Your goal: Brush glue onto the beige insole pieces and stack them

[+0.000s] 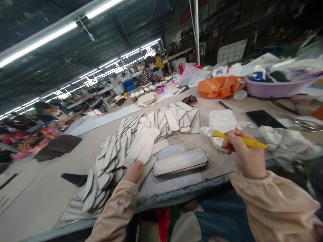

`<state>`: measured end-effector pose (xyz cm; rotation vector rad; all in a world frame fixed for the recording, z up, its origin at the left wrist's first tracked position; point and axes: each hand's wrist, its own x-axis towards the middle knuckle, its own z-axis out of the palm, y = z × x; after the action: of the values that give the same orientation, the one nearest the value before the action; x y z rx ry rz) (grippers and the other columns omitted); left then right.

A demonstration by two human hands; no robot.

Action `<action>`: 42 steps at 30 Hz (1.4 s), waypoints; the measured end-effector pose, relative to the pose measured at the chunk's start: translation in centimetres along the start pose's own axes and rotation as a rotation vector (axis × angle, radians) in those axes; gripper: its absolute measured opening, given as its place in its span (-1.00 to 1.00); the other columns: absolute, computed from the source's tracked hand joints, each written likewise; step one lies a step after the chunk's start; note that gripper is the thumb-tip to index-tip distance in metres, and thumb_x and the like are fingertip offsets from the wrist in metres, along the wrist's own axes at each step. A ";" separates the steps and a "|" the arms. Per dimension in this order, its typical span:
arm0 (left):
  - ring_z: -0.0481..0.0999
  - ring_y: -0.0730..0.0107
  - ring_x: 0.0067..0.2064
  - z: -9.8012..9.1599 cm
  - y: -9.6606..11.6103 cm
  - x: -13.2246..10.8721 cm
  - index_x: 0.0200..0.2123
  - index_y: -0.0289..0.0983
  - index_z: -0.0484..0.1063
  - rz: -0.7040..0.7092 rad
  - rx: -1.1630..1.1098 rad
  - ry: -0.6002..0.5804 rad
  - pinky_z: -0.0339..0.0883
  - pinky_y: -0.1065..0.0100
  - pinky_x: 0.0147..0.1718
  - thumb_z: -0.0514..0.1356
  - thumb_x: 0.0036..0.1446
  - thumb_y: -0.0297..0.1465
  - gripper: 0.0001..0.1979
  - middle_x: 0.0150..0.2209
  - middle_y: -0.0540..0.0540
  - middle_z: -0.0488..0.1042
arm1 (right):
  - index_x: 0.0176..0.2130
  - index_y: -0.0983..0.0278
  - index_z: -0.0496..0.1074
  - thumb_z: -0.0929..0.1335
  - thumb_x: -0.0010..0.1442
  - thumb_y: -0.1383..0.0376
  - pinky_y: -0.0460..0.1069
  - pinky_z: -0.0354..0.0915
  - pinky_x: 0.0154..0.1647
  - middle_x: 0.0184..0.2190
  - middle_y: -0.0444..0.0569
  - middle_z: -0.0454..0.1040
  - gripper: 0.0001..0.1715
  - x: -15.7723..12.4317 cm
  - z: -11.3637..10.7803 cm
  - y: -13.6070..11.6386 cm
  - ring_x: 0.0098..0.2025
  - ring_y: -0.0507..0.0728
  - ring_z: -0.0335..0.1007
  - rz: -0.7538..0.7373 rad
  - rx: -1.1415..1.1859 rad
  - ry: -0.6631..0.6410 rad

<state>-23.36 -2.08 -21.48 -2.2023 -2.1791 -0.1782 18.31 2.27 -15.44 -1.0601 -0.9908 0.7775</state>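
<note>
My right hand (243, 154) is closed around a brush (248, 141) with a yellow handle. Its bristles, coated in something white, point left beside a white plastic container (222, 121). My left hand (135, 172) has its fingers curled at the lower end of a fan of cream, round-ended strips (141, 148); the fingertips are partly hidden. Just right of that hand lies a short stack of pale, dark-edged padded pieces (180, 162), its top looking wet and shiny. A large curved heap of similar pieces (108, 158) spreads behind and to the left.
A black phone (264, 119), a crumpled whitish cloth (287, 141) and scissors (302, 123) lie to the right. Farther back are an orange bag (219, 87) and a purple basin (282, 85) with items inside. The blue table edge (181, 193) runs close to me. Co-workers sit across the table.
</note>
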 end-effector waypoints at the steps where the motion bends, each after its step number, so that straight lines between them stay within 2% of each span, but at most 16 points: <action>1: 0.57 0.21 -0.24 -0.6 -0.2 -0.2 -0.35 -0.25 0.51 -0.006 -0.002 0.045 0.38 0.26 -0.24 0.03 0.22 -0.36 -0.75 -0.29 -0.19 0.58 | -0.28 0.25 0.44 0.39 0.17 0.10 -0.12 0.25 -0.60 -0.53 -0.13 0.45 -0.74 -0.1 0.1 0.1 -0.60 -0.02 0.30 -0.009 -0.001 0.000; 3: 0.57 0.22 -0.20 -2.2 -0.2 -0.6 -0.27 -0.26 0.48 0.000 -0.039 0.169 0.39 0.27 -0.22 0.01 0.23 -0.32 -0.74 -0.22 -0.19 0.58 | -0.19 0.24 0.44 0.39 0.17 0.08 -0.08 0.36 -0.51 -0.43 -0.08 0.51 -0.69 -0.4 0.5 0.4 -0.52 0.02 0.40 -0.049 0.014 -0.029; 5: 0.58 0.27 -0.26 -4.5 0.1 -1.0 -0.25 -0.24 0.45 0.026 -0.121 0.270 0.40 0.33 -0.27 0.00 0.24 -0.27 -0.74 -0.28 -0.13 0.58 | -0.08 0.23 0.43 0.37 0.19 0.07 -0.02 0.44 -0.39 -0.30 -0.02 0.54 -0.63 -0.7 0.9 0.8 -0.39 0.08 0.49 -0.106 0.039 -0.091; 6: 0.58 0.31 -0.33 -5.8 0.5 -1.2 -0.26 -0.23 0.43 0.040 -0.172 0.284 0.40 0.37 -0.33 0.01 0.23 -0.25 -0.75 -0.35 -0.08 0.57 | -0.06 0.22 0.42 0.36 0.21 0.08 0.00 0.45 -0.32 -0.24 0.01 0.54 -0.63 -0.9 1.2 1.0 -0.31 0.11 0.51 -0.133 0.045 -0.125; 8: 0.54 0.38 -0.46 -8.6 1.7 -1.7 -0.28 -0.21 0.41 0.077 -0.295 0.253 0.38 0.43 -0.45 0.03 0.22 -0.23 -0.77 -0.48 0.01 0.53 | -0.07 0.21 0.42 0.34 0.24 0.09 0.05 0.44 -0.17 -0.13 0.04 0.52 -0.67 -1.2 1.6 1.3 -0.15 0.15 0.51 -0.171 0.039 -0.175; 11: 0.49 0.40 -0.55 -12.1 3.9 -2.3 -0.30 -0.20 0.41 0.182 -0.469 0.213 0.39 0.43 -0.52 0.07 0.20 -0.25 -0.81 -0.58 0.04 0.48 | -0.13 0.20 0.39 0.33 0.25 0.12 0.09 0.33 0.07 -0.03 0.04 0.47 -0.75 -1.8 2.4 1.6 0.04 0.17 0.42 -0.196 0.009 -0.247; 13: 0.45 0.39 -0.59 -13.4 5.1 -2.5 -0.32 -0.18 0.42 0.239 -0.546 0.156 0.38 0.41 -0.57 0.08 0.19 -0.26 -0.83 -0.62 0.04 0.46 | -0.13 0.19 0.33 0.34 0.23 0.12 0.09 0.27 0.13 0.02 0.03 0.46 -0.75 -2.3 3.1 1.7 0.09 0.15 0.38 -0.185 0.010 -0.300; 15: 0.42 0.38 -0.62 -13.7 5.9 -2.4 -0.34 -0.17 0.44 0.253 -0.606 0.089 0.36 0.40 -0.62 0.09 0.18 -0.26 -0.83 -0.65 0.03 0.44 | -0.14 0.17 0.25 0.35 0.21 0.12 0.06 0.31 0.06 0.04 0.03 0.45 -0.71 -2.6 3.6 1.9 0.04 0.13 0.42 -0.130 0.046 -0.351; 17: 0.39 0.39 -0.63 -13.1 6.2 -2.0 -0.37 -0.18 0.45 0.209 -0.659 0.035 0.34 0.40 -0.63 0.11 0.17 -0.24 -0.81 -0.68 0.04 0.41 | -0.16 0.16 0.20 0.38 0.16 0.10 0.01 0.37 -0.08 0.01 0.01 0.46 -0.65 -2.9 4.0 2.3 -0.07 0.11 0.47 -0.043 0.085 -0.376; 20: 0.37 0.41 -0.65 -11.2 6.2 -0.9 -0.34 -0.22 0.46 0.053 -0.735 -0.011 0.32 0.41 -0.62 0.15 0.12 -0.20 -0.78 -0.71 0.07 0.37 | -0.23 0.17 0.20 0.43 0.07 0.09 -0.04 0.36 -0.23 -0.18 -0.08 0.50 -0.60 -2.8 3.8 2.6 -0.22 0.09 0.47 0.041 0.065 -0.319; 22: 0.38 0.43 -0.63 -9.6 6.1 0.1 -0.26 -0.27 0.48 -0.052 -0.779 -0.075 0.31 0.42 -0.59 0.18 0.09 -0.19 -0.72 -0.70 0.07 0.39 | -0.27 0.18 0.21 0.44 0.06 0.10 -0.04 0.34 -0.26 -0.32 -0.13 0.48 -0.62 -2.5 3.3 2.8 -0.29 0.09 0.45 0.007 -0.015 -0.243; 24: 0.39 0.44 -0.60 -8.0 6.2 1.0 -0.18 -0.31 0.48 -0.115 -0.824 -0.163 0.31 0.43 -0.57 0.20 0.07 -0.19 -0.66 -0.66 0.06 0.42 | -0.29 0.18 0.23 0.42 0.07 0.14 -0.04 0.32 -0.26 -0.36 -0.15 0.45 -0.68 -2.1 2.8 2.9 -0.34 0.08 0.43 -0.063 -0.162 -0.208; 27: 0.38 0.47 -0.60 -5.9 6.7 2.2 -0.19 -0.32 0.46 -0.171 -0.891 -0.239 0.28 0.43 -0.58 0.21 0.03 -0.20 -0.66 -0.63 0.07 0.41 | -0.29 0.19 0.26 0.39 0.10 0.21 -0.02 0.28 -0.26 -0.38 -0.13 0.46 -0.78 -1.7 2.4 3.4 -0.36 0.10 0.44 -0.148 -0.490 -0.256; 31: 0.35 0.47 -0.63 -3.3 7.2 2.8 -0.32 -0.26 0.38 -0.236 -0.886 -0.216 0.21 0.44 -0.63 0.23 -0.03 -0.24 -0.76 -0.66 0.12 0.37 | -0.24 0.19 0.32 0.35 0.12 0.24 -0.02 0.18 -0.38 -0.42 -0.10 0.48 -0.83 -1.8 2.7 4.5 -0.37 0.18 0.45 -0.176 -0.840 -0.355; 35: 0.43 0.42 -0.59 -1.4 6.9 2.4 -0.32 -0.24 0.35 -0.219 -0.767 -0.138 0.24 0.41 -0.58 0.24 -0.03 -0.26 -0.78 -0.64 0.12 0.40 | -0.20 0.18 0.36 0.36 0.12 0.23 -0.02 0.08 -0.47 -0.42 -0.08 0.51 -0.80 -1.9 3.0 5.3 -0.44 0.17 0.42 -0.157 -0.990 -0.382; 42: 0.50 0.38 -0.49 -1.2 7.6 1.7 -0.34 -0.21 0.35 -0.215 -0.569 -0.124 0.27 0.37 -0.42 0.22 0.02 -0.29 -0.84 -0.57 0.10 0.46 | -0.17 0.19 0.36 0.37 0.11 0.16 -0.04 0.04 -0.49 -0.47 -0.10 0.48 -0.73 -1.8 3.2 6.1 -0.46 0.15 0.40 -0.156 -1.113 -0.389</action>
<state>-15.83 -0.64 -19.67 -2.2601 -2.6978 -0.7780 14.36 3.62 -21.16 -1.7654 -1.9131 0.2484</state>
